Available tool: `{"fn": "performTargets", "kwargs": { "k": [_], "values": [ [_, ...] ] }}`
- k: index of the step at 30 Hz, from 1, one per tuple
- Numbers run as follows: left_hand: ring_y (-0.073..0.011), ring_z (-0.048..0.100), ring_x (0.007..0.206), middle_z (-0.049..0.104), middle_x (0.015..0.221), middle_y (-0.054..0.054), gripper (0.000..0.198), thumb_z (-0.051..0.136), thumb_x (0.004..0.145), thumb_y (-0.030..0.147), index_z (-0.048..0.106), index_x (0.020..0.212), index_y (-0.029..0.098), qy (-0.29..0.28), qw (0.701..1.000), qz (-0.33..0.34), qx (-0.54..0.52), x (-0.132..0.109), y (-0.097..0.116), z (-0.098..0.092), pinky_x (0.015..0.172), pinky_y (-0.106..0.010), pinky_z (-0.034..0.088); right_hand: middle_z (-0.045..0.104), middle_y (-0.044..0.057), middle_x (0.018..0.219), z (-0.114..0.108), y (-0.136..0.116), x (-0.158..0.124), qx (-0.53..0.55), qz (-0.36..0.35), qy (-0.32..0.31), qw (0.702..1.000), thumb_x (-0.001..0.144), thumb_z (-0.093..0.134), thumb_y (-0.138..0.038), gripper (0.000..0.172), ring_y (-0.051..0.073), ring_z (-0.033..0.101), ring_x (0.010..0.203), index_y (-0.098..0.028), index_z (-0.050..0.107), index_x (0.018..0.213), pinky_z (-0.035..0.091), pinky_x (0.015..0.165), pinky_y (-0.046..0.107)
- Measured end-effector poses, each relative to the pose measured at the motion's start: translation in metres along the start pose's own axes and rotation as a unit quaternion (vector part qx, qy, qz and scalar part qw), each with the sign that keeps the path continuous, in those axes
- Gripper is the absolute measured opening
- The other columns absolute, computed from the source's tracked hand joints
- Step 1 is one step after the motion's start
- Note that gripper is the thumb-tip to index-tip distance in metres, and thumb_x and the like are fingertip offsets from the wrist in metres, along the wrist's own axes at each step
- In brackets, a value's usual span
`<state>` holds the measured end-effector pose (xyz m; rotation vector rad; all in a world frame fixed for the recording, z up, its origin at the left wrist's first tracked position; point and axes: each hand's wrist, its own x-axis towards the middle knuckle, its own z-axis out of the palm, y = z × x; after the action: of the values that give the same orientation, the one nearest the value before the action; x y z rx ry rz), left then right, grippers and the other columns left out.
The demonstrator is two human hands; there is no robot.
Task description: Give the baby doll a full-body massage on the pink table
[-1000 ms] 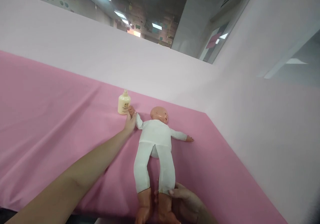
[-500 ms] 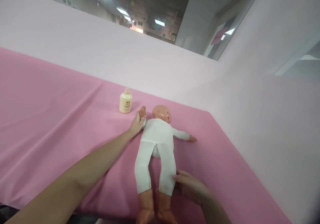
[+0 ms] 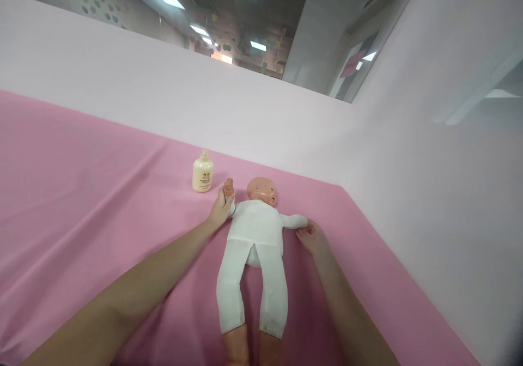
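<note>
A baby doll with a white cloth body lies on its back, its bare head turned to the right. My left hand is closed around the doll's forearm on the left, just below its small raised hand. On the other side, the doll's white-sleeved arm is stretched out. My right hand grips the end of that arm, and my fingers mostly hide the doll's hand there. The doll's feet are cut off by the bottom of the view.
A cream-coloured bottle stands upright left of the doll's head. Under everything spreads a pink sheet with soft folds. A white wall with a window above it rises behind, and another wall borders the right side.
My right hand has moved up from beside the doll's leg to its outstretched hand and taken hold of it. My left hand keeps its grip. The view has shifted slightly.
</note>
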<state>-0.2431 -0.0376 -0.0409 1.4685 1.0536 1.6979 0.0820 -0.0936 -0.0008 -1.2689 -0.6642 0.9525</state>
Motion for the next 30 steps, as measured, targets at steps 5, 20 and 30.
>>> {"fn": "performTargets", "kwargs": {
  "k": [5,20,30],
  "values": [
    [-0.0265,0.035,0.150,0.039,0.160,-0.015,0.058,0.051,0.098,0.035,0.033,0.151,0.021,-0.015,0.997,0.068,0.036,0.014,-0.002,0.006,0.124,-0.048,0.025,0.057,0.007,0.138,0.033,0.008,0.014,0.007,-0.126,0.033,0.991,0.074,0.062,-0.029,0.068,0.016,0.061,0.120,-0.025,0.041,0.138,0.050,0.107,0.038],
    [-0.0328,0.067,0.108,0.072,0.107,-0.016,0.022,0.056,0.094,0.038,0.058,0.105,0.019,-0.071,0.973,-0.104,0.192,0.070,-0.022,0.027,0.101,-0.050,0.045,0.070,0.012,0.116,0.090,0.019,0.057,-0.252,-0.126,-0.045,0.959,0.082,0.059,-0.044,0.043,0.024,0.065,0.113,-0.017,0.065,0.115,0.049,0.106,0.037],
    [-0.0248,0.065,0.105,0.070,0.112,-0.009,0.028,0.055,0.090,0.034,0.060,0.113,0.019,-0.134,0.955,0.164,0.208,0.003,0.034,-0.013,0.096,-0.041,0.051,0.055,0.013,0.143,0.044,0.023,-0.022,-0.249,-0.374,-0.136,0.883,0.090,0.060,-0.042,0.069,0.023,0.057,0.131,-0.022,0.036,0.151,0.047,0.115,0.043]
  ]
}}
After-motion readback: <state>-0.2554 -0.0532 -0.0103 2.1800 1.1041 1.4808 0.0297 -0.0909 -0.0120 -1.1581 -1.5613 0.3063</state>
